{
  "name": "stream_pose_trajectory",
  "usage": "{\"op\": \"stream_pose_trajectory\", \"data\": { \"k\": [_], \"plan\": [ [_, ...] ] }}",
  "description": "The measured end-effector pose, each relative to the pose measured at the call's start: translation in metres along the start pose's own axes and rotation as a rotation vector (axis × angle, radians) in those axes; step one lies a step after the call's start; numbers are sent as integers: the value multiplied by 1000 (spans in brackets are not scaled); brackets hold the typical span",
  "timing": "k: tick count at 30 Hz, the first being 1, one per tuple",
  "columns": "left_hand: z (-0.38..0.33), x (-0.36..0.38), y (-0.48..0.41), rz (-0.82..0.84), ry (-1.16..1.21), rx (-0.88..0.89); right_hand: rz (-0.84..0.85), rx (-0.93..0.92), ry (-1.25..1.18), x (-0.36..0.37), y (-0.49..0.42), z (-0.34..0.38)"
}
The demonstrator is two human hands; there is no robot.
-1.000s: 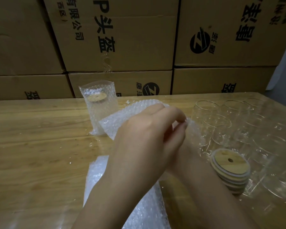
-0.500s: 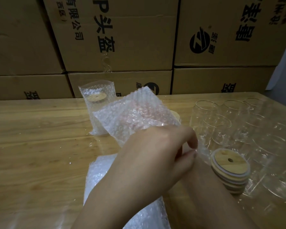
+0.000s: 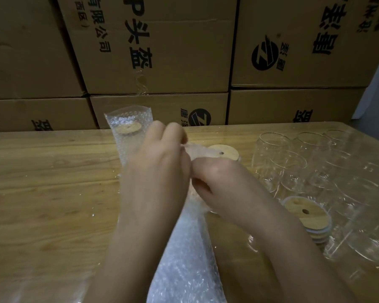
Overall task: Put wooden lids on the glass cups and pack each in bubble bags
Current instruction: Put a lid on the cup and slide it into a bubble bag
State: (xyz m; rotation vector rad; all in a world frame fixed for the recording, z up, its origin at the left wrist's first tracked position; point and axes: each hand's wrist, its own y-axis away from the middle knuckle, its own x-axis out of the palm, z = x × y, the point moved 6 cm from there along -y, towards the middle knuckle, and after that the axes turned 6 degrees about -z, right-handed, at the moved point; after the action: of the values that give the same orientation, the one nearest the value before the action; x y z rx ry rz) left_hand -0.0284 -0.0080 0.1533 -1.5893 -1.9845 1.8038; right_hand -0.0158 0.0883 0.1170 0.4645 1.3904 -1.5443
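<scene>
My left hand and my right hand meet at the table's middle, both pinching the mouth of a bubble bag. Just behind the bag's edge stands a glass cup with a wooden lid on it; the cup's body is mostly hidden by my hands. A packed cup in a bubble bag stands upright behind my left hand. A pile of flat bubble bags lies under my forearms. Several empty glass cups crowd the right side, beside a stack of wooden lids.
The wooden table runs left to right. Stacked cardboard boxes form a wall along its far edge. More glass cups lie toward the right front corner.
The bubble bag that my left hand held up has come down between both hands. My right hand has come out from behind the left, and the lidded cup now shows behind the bag.
</scene>
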Motion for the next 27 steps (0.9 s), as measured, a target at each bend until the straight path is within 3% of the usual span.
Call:
{"op": "stream_pose_trajectory", "data": {
  "k": [2,5,6,9,12,27],
  "plan": [
    [16,2,-4,-48,14,-54,-284,15,-148,-22,3,-2],
    [35,8,-7,-68,54,-127,-609,178,-61,-38,9,-15],
    [38,11,-7,-52,75,-133,-587,262,31,-33,9,-23],
    [39,16,-9,30,133,-83,-252,492,238,-4,9,-51],
    [37,17,-9,106,107,4,-110,538,265,16,10,-62],
    [44,23,-6,273,33,88,-144,529,230,33,10,-77]
  ]
}}
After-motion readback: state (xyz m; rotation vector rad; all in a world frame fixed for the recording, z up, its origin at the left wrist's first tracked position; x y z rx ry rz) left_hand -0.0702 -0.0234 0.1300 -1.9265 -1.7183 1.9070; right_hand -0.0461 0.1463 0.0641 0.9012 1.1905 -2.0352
